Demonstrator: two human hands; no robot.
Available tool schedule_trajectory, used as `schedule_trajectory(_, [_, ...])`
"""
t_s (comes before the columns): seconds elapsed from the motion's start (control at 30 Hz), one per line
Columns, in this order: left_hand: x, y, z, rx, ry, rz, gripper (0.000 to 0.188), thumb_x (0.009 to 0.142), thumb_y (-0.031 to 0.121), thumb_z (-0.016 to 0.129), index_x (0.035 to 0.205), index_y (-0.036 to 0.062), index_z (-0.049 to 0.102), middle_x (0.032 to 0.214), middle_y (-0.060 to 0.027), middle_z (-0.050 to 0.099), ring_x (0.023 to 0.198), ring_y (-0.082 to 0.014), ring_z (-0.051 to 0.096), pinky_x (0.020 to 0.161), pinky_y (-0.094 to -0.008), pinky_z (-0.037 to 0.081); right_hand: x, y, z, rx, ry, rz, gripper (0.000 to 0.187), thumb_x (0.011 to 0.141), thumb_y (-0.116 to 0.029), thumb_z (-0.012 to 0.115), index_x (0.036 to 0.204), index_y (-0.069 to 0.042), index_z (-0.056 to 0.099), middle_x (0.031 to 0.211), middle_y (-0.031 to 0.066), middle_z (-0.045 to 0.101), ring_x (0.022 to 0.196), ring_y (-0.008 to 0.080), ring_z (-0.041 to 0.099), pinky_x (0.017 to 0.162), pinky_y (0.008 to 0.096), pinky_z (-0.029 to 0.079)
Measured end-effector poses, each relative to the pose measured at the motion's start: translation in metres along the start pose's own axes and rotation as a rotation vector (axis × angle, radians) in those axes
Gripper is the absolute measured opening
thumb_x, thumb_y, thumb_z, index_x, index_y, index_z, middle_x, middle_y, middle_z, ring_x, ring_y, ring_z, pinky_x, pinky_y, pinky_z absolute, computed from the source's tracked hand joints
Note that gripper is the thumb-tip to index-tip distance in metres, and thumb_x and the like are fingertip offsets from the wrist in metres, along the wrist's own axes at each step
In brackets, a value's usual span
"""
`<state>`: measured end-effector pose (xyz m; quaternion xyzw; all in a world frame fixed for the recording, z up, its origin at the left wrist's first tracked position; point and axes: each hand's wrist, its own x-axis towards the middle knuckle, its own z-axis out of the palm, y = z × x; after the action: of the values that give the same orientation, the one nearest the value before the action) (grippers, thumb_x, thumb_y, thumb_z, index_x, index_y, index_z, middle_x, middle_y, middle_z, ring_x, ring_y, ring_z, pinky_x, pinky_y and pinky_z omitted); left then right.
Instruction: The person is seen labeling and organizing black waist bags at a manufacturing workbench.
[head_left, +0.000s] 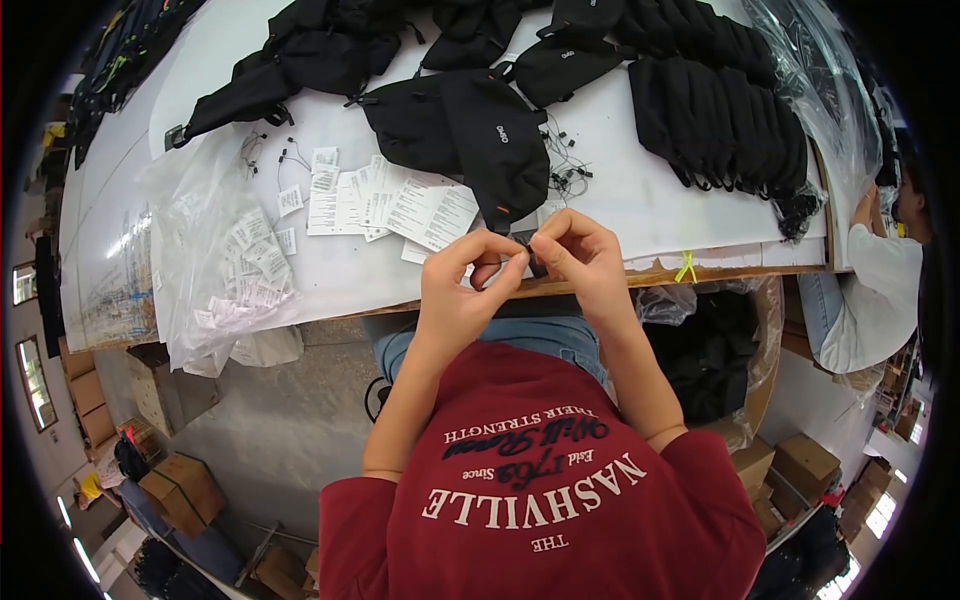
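Note:
At the table's front edge, my left hand (pixel 466 282) and my right hand (pixel 588 262) meet with fingertips pinched. Between them is a small dark piece (pixel 533 262), mostly covered by my fingers; whether it is a strap end or a tag cord I cannot tell. Just beyond my hands lies a black fabric bag (pixel 497 140), its narrow end pointing toward me. White printed paper tags (pixel 432 212) are spread to the left of it, partly under the bag. Thin black tag cords (pixel 568 172) lie in a tangle to its right.
A clear plastic bag (pixel 195 270) with small white labels (pixel 262 250) hangs over the front edge at left. More black bags (pixel 330 55) lie at the back, and a stacked row (pixel 715 125) at right. A co-worker (pixel 880 280) is at the far right.

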<state>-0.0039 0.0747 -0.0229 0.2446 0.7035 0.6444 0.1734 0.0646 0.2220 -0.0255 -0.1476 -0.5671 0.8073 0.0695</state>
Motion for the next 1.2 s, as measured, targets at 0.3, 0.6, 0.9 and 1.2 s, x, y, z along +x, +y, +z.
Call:
schedule_trajectory(0.3, [-0.004, 0.002, -0.004, 0.063, -0.029, -0.033, 0.009, 0.077, 0.005, 0.067, 0.076, 0.0004, 0.059, 0.058, 0.0022, 0.041, 0.053, -0.0050, 0.032, 0.048, -0.0225, 0.027, 0.010, -0.009, -0.015, -0.487, -0.183, -0.172, 0.011, 0.088, -0.013, 0.062, 0.087, -0.002, 0.061, 0.076, 0.0007, 0.056, 0.068, 0.0074, 0.050, 0.064, 0.0213, 0.040])
schedule_trajectory(0.6, [-0.016, 0.008, 0.018, 0.284, -0.318, 0.148, 0.010, 0.074, 0.005, 0.066, 0.078, 0.0012, 0.057, 0.070, -0.0095, 0.053, 0.065, -0.0241, 0.053, 0.060, -0.0344, 0.044, 0.066, 0.005, 0.015, -1.270, 0.110, -0.552, 0.058, 0.075, -0.020, 0.071, 0.126, -0.006, 0.047, 0.123, 0.0162, 0.047, 0.106, 0.0329, 0.051, 0.087, 0.0403, 0.045])
schedule_trajectory(0.9, [-0.006, 0.010, 0.011, 0.220, -0.281, 0.131, 0.022, 0.078, 0.007, 0.066, 0.098, 0.0032, 0.057, 0.097, -0.0111, 0.056, 0.084, -0.0266, 0.055, 0.076, -0.0351, 0.045, 0.051, -0.009, -0.012, -0.953, 0.338, -0.364, 0.021, 0.084, -0.008, 0.060, 0.104, -0.002, 0.060, 0.084, 0.0147, 0.066, 0.076, 0.0325, 0.065, 0.071, 0.0331, 0.050])
schedule_trajectory(1.2, [0.020, 0.008, -0.004, 0.713, -0.001, 0.551, 0.045, 0.069, 0.006, 0.073, 0.110, 0.0130, 0.059, 0.119, -0.0043, 0.053, 0.111, -0.0247, 0.044, 0.092, -0.0357, 0.029, -0.003, -0.057, -0.005, -0.639, 0.104, -0.271, 0.016, 0.085, -0.002, 0.059, 0.099, 0.000, 0.065, 0.081, 0.0118, 0.068, 0.074, 0.0153, 0.067, 0.066, 0.0244, 0.047])
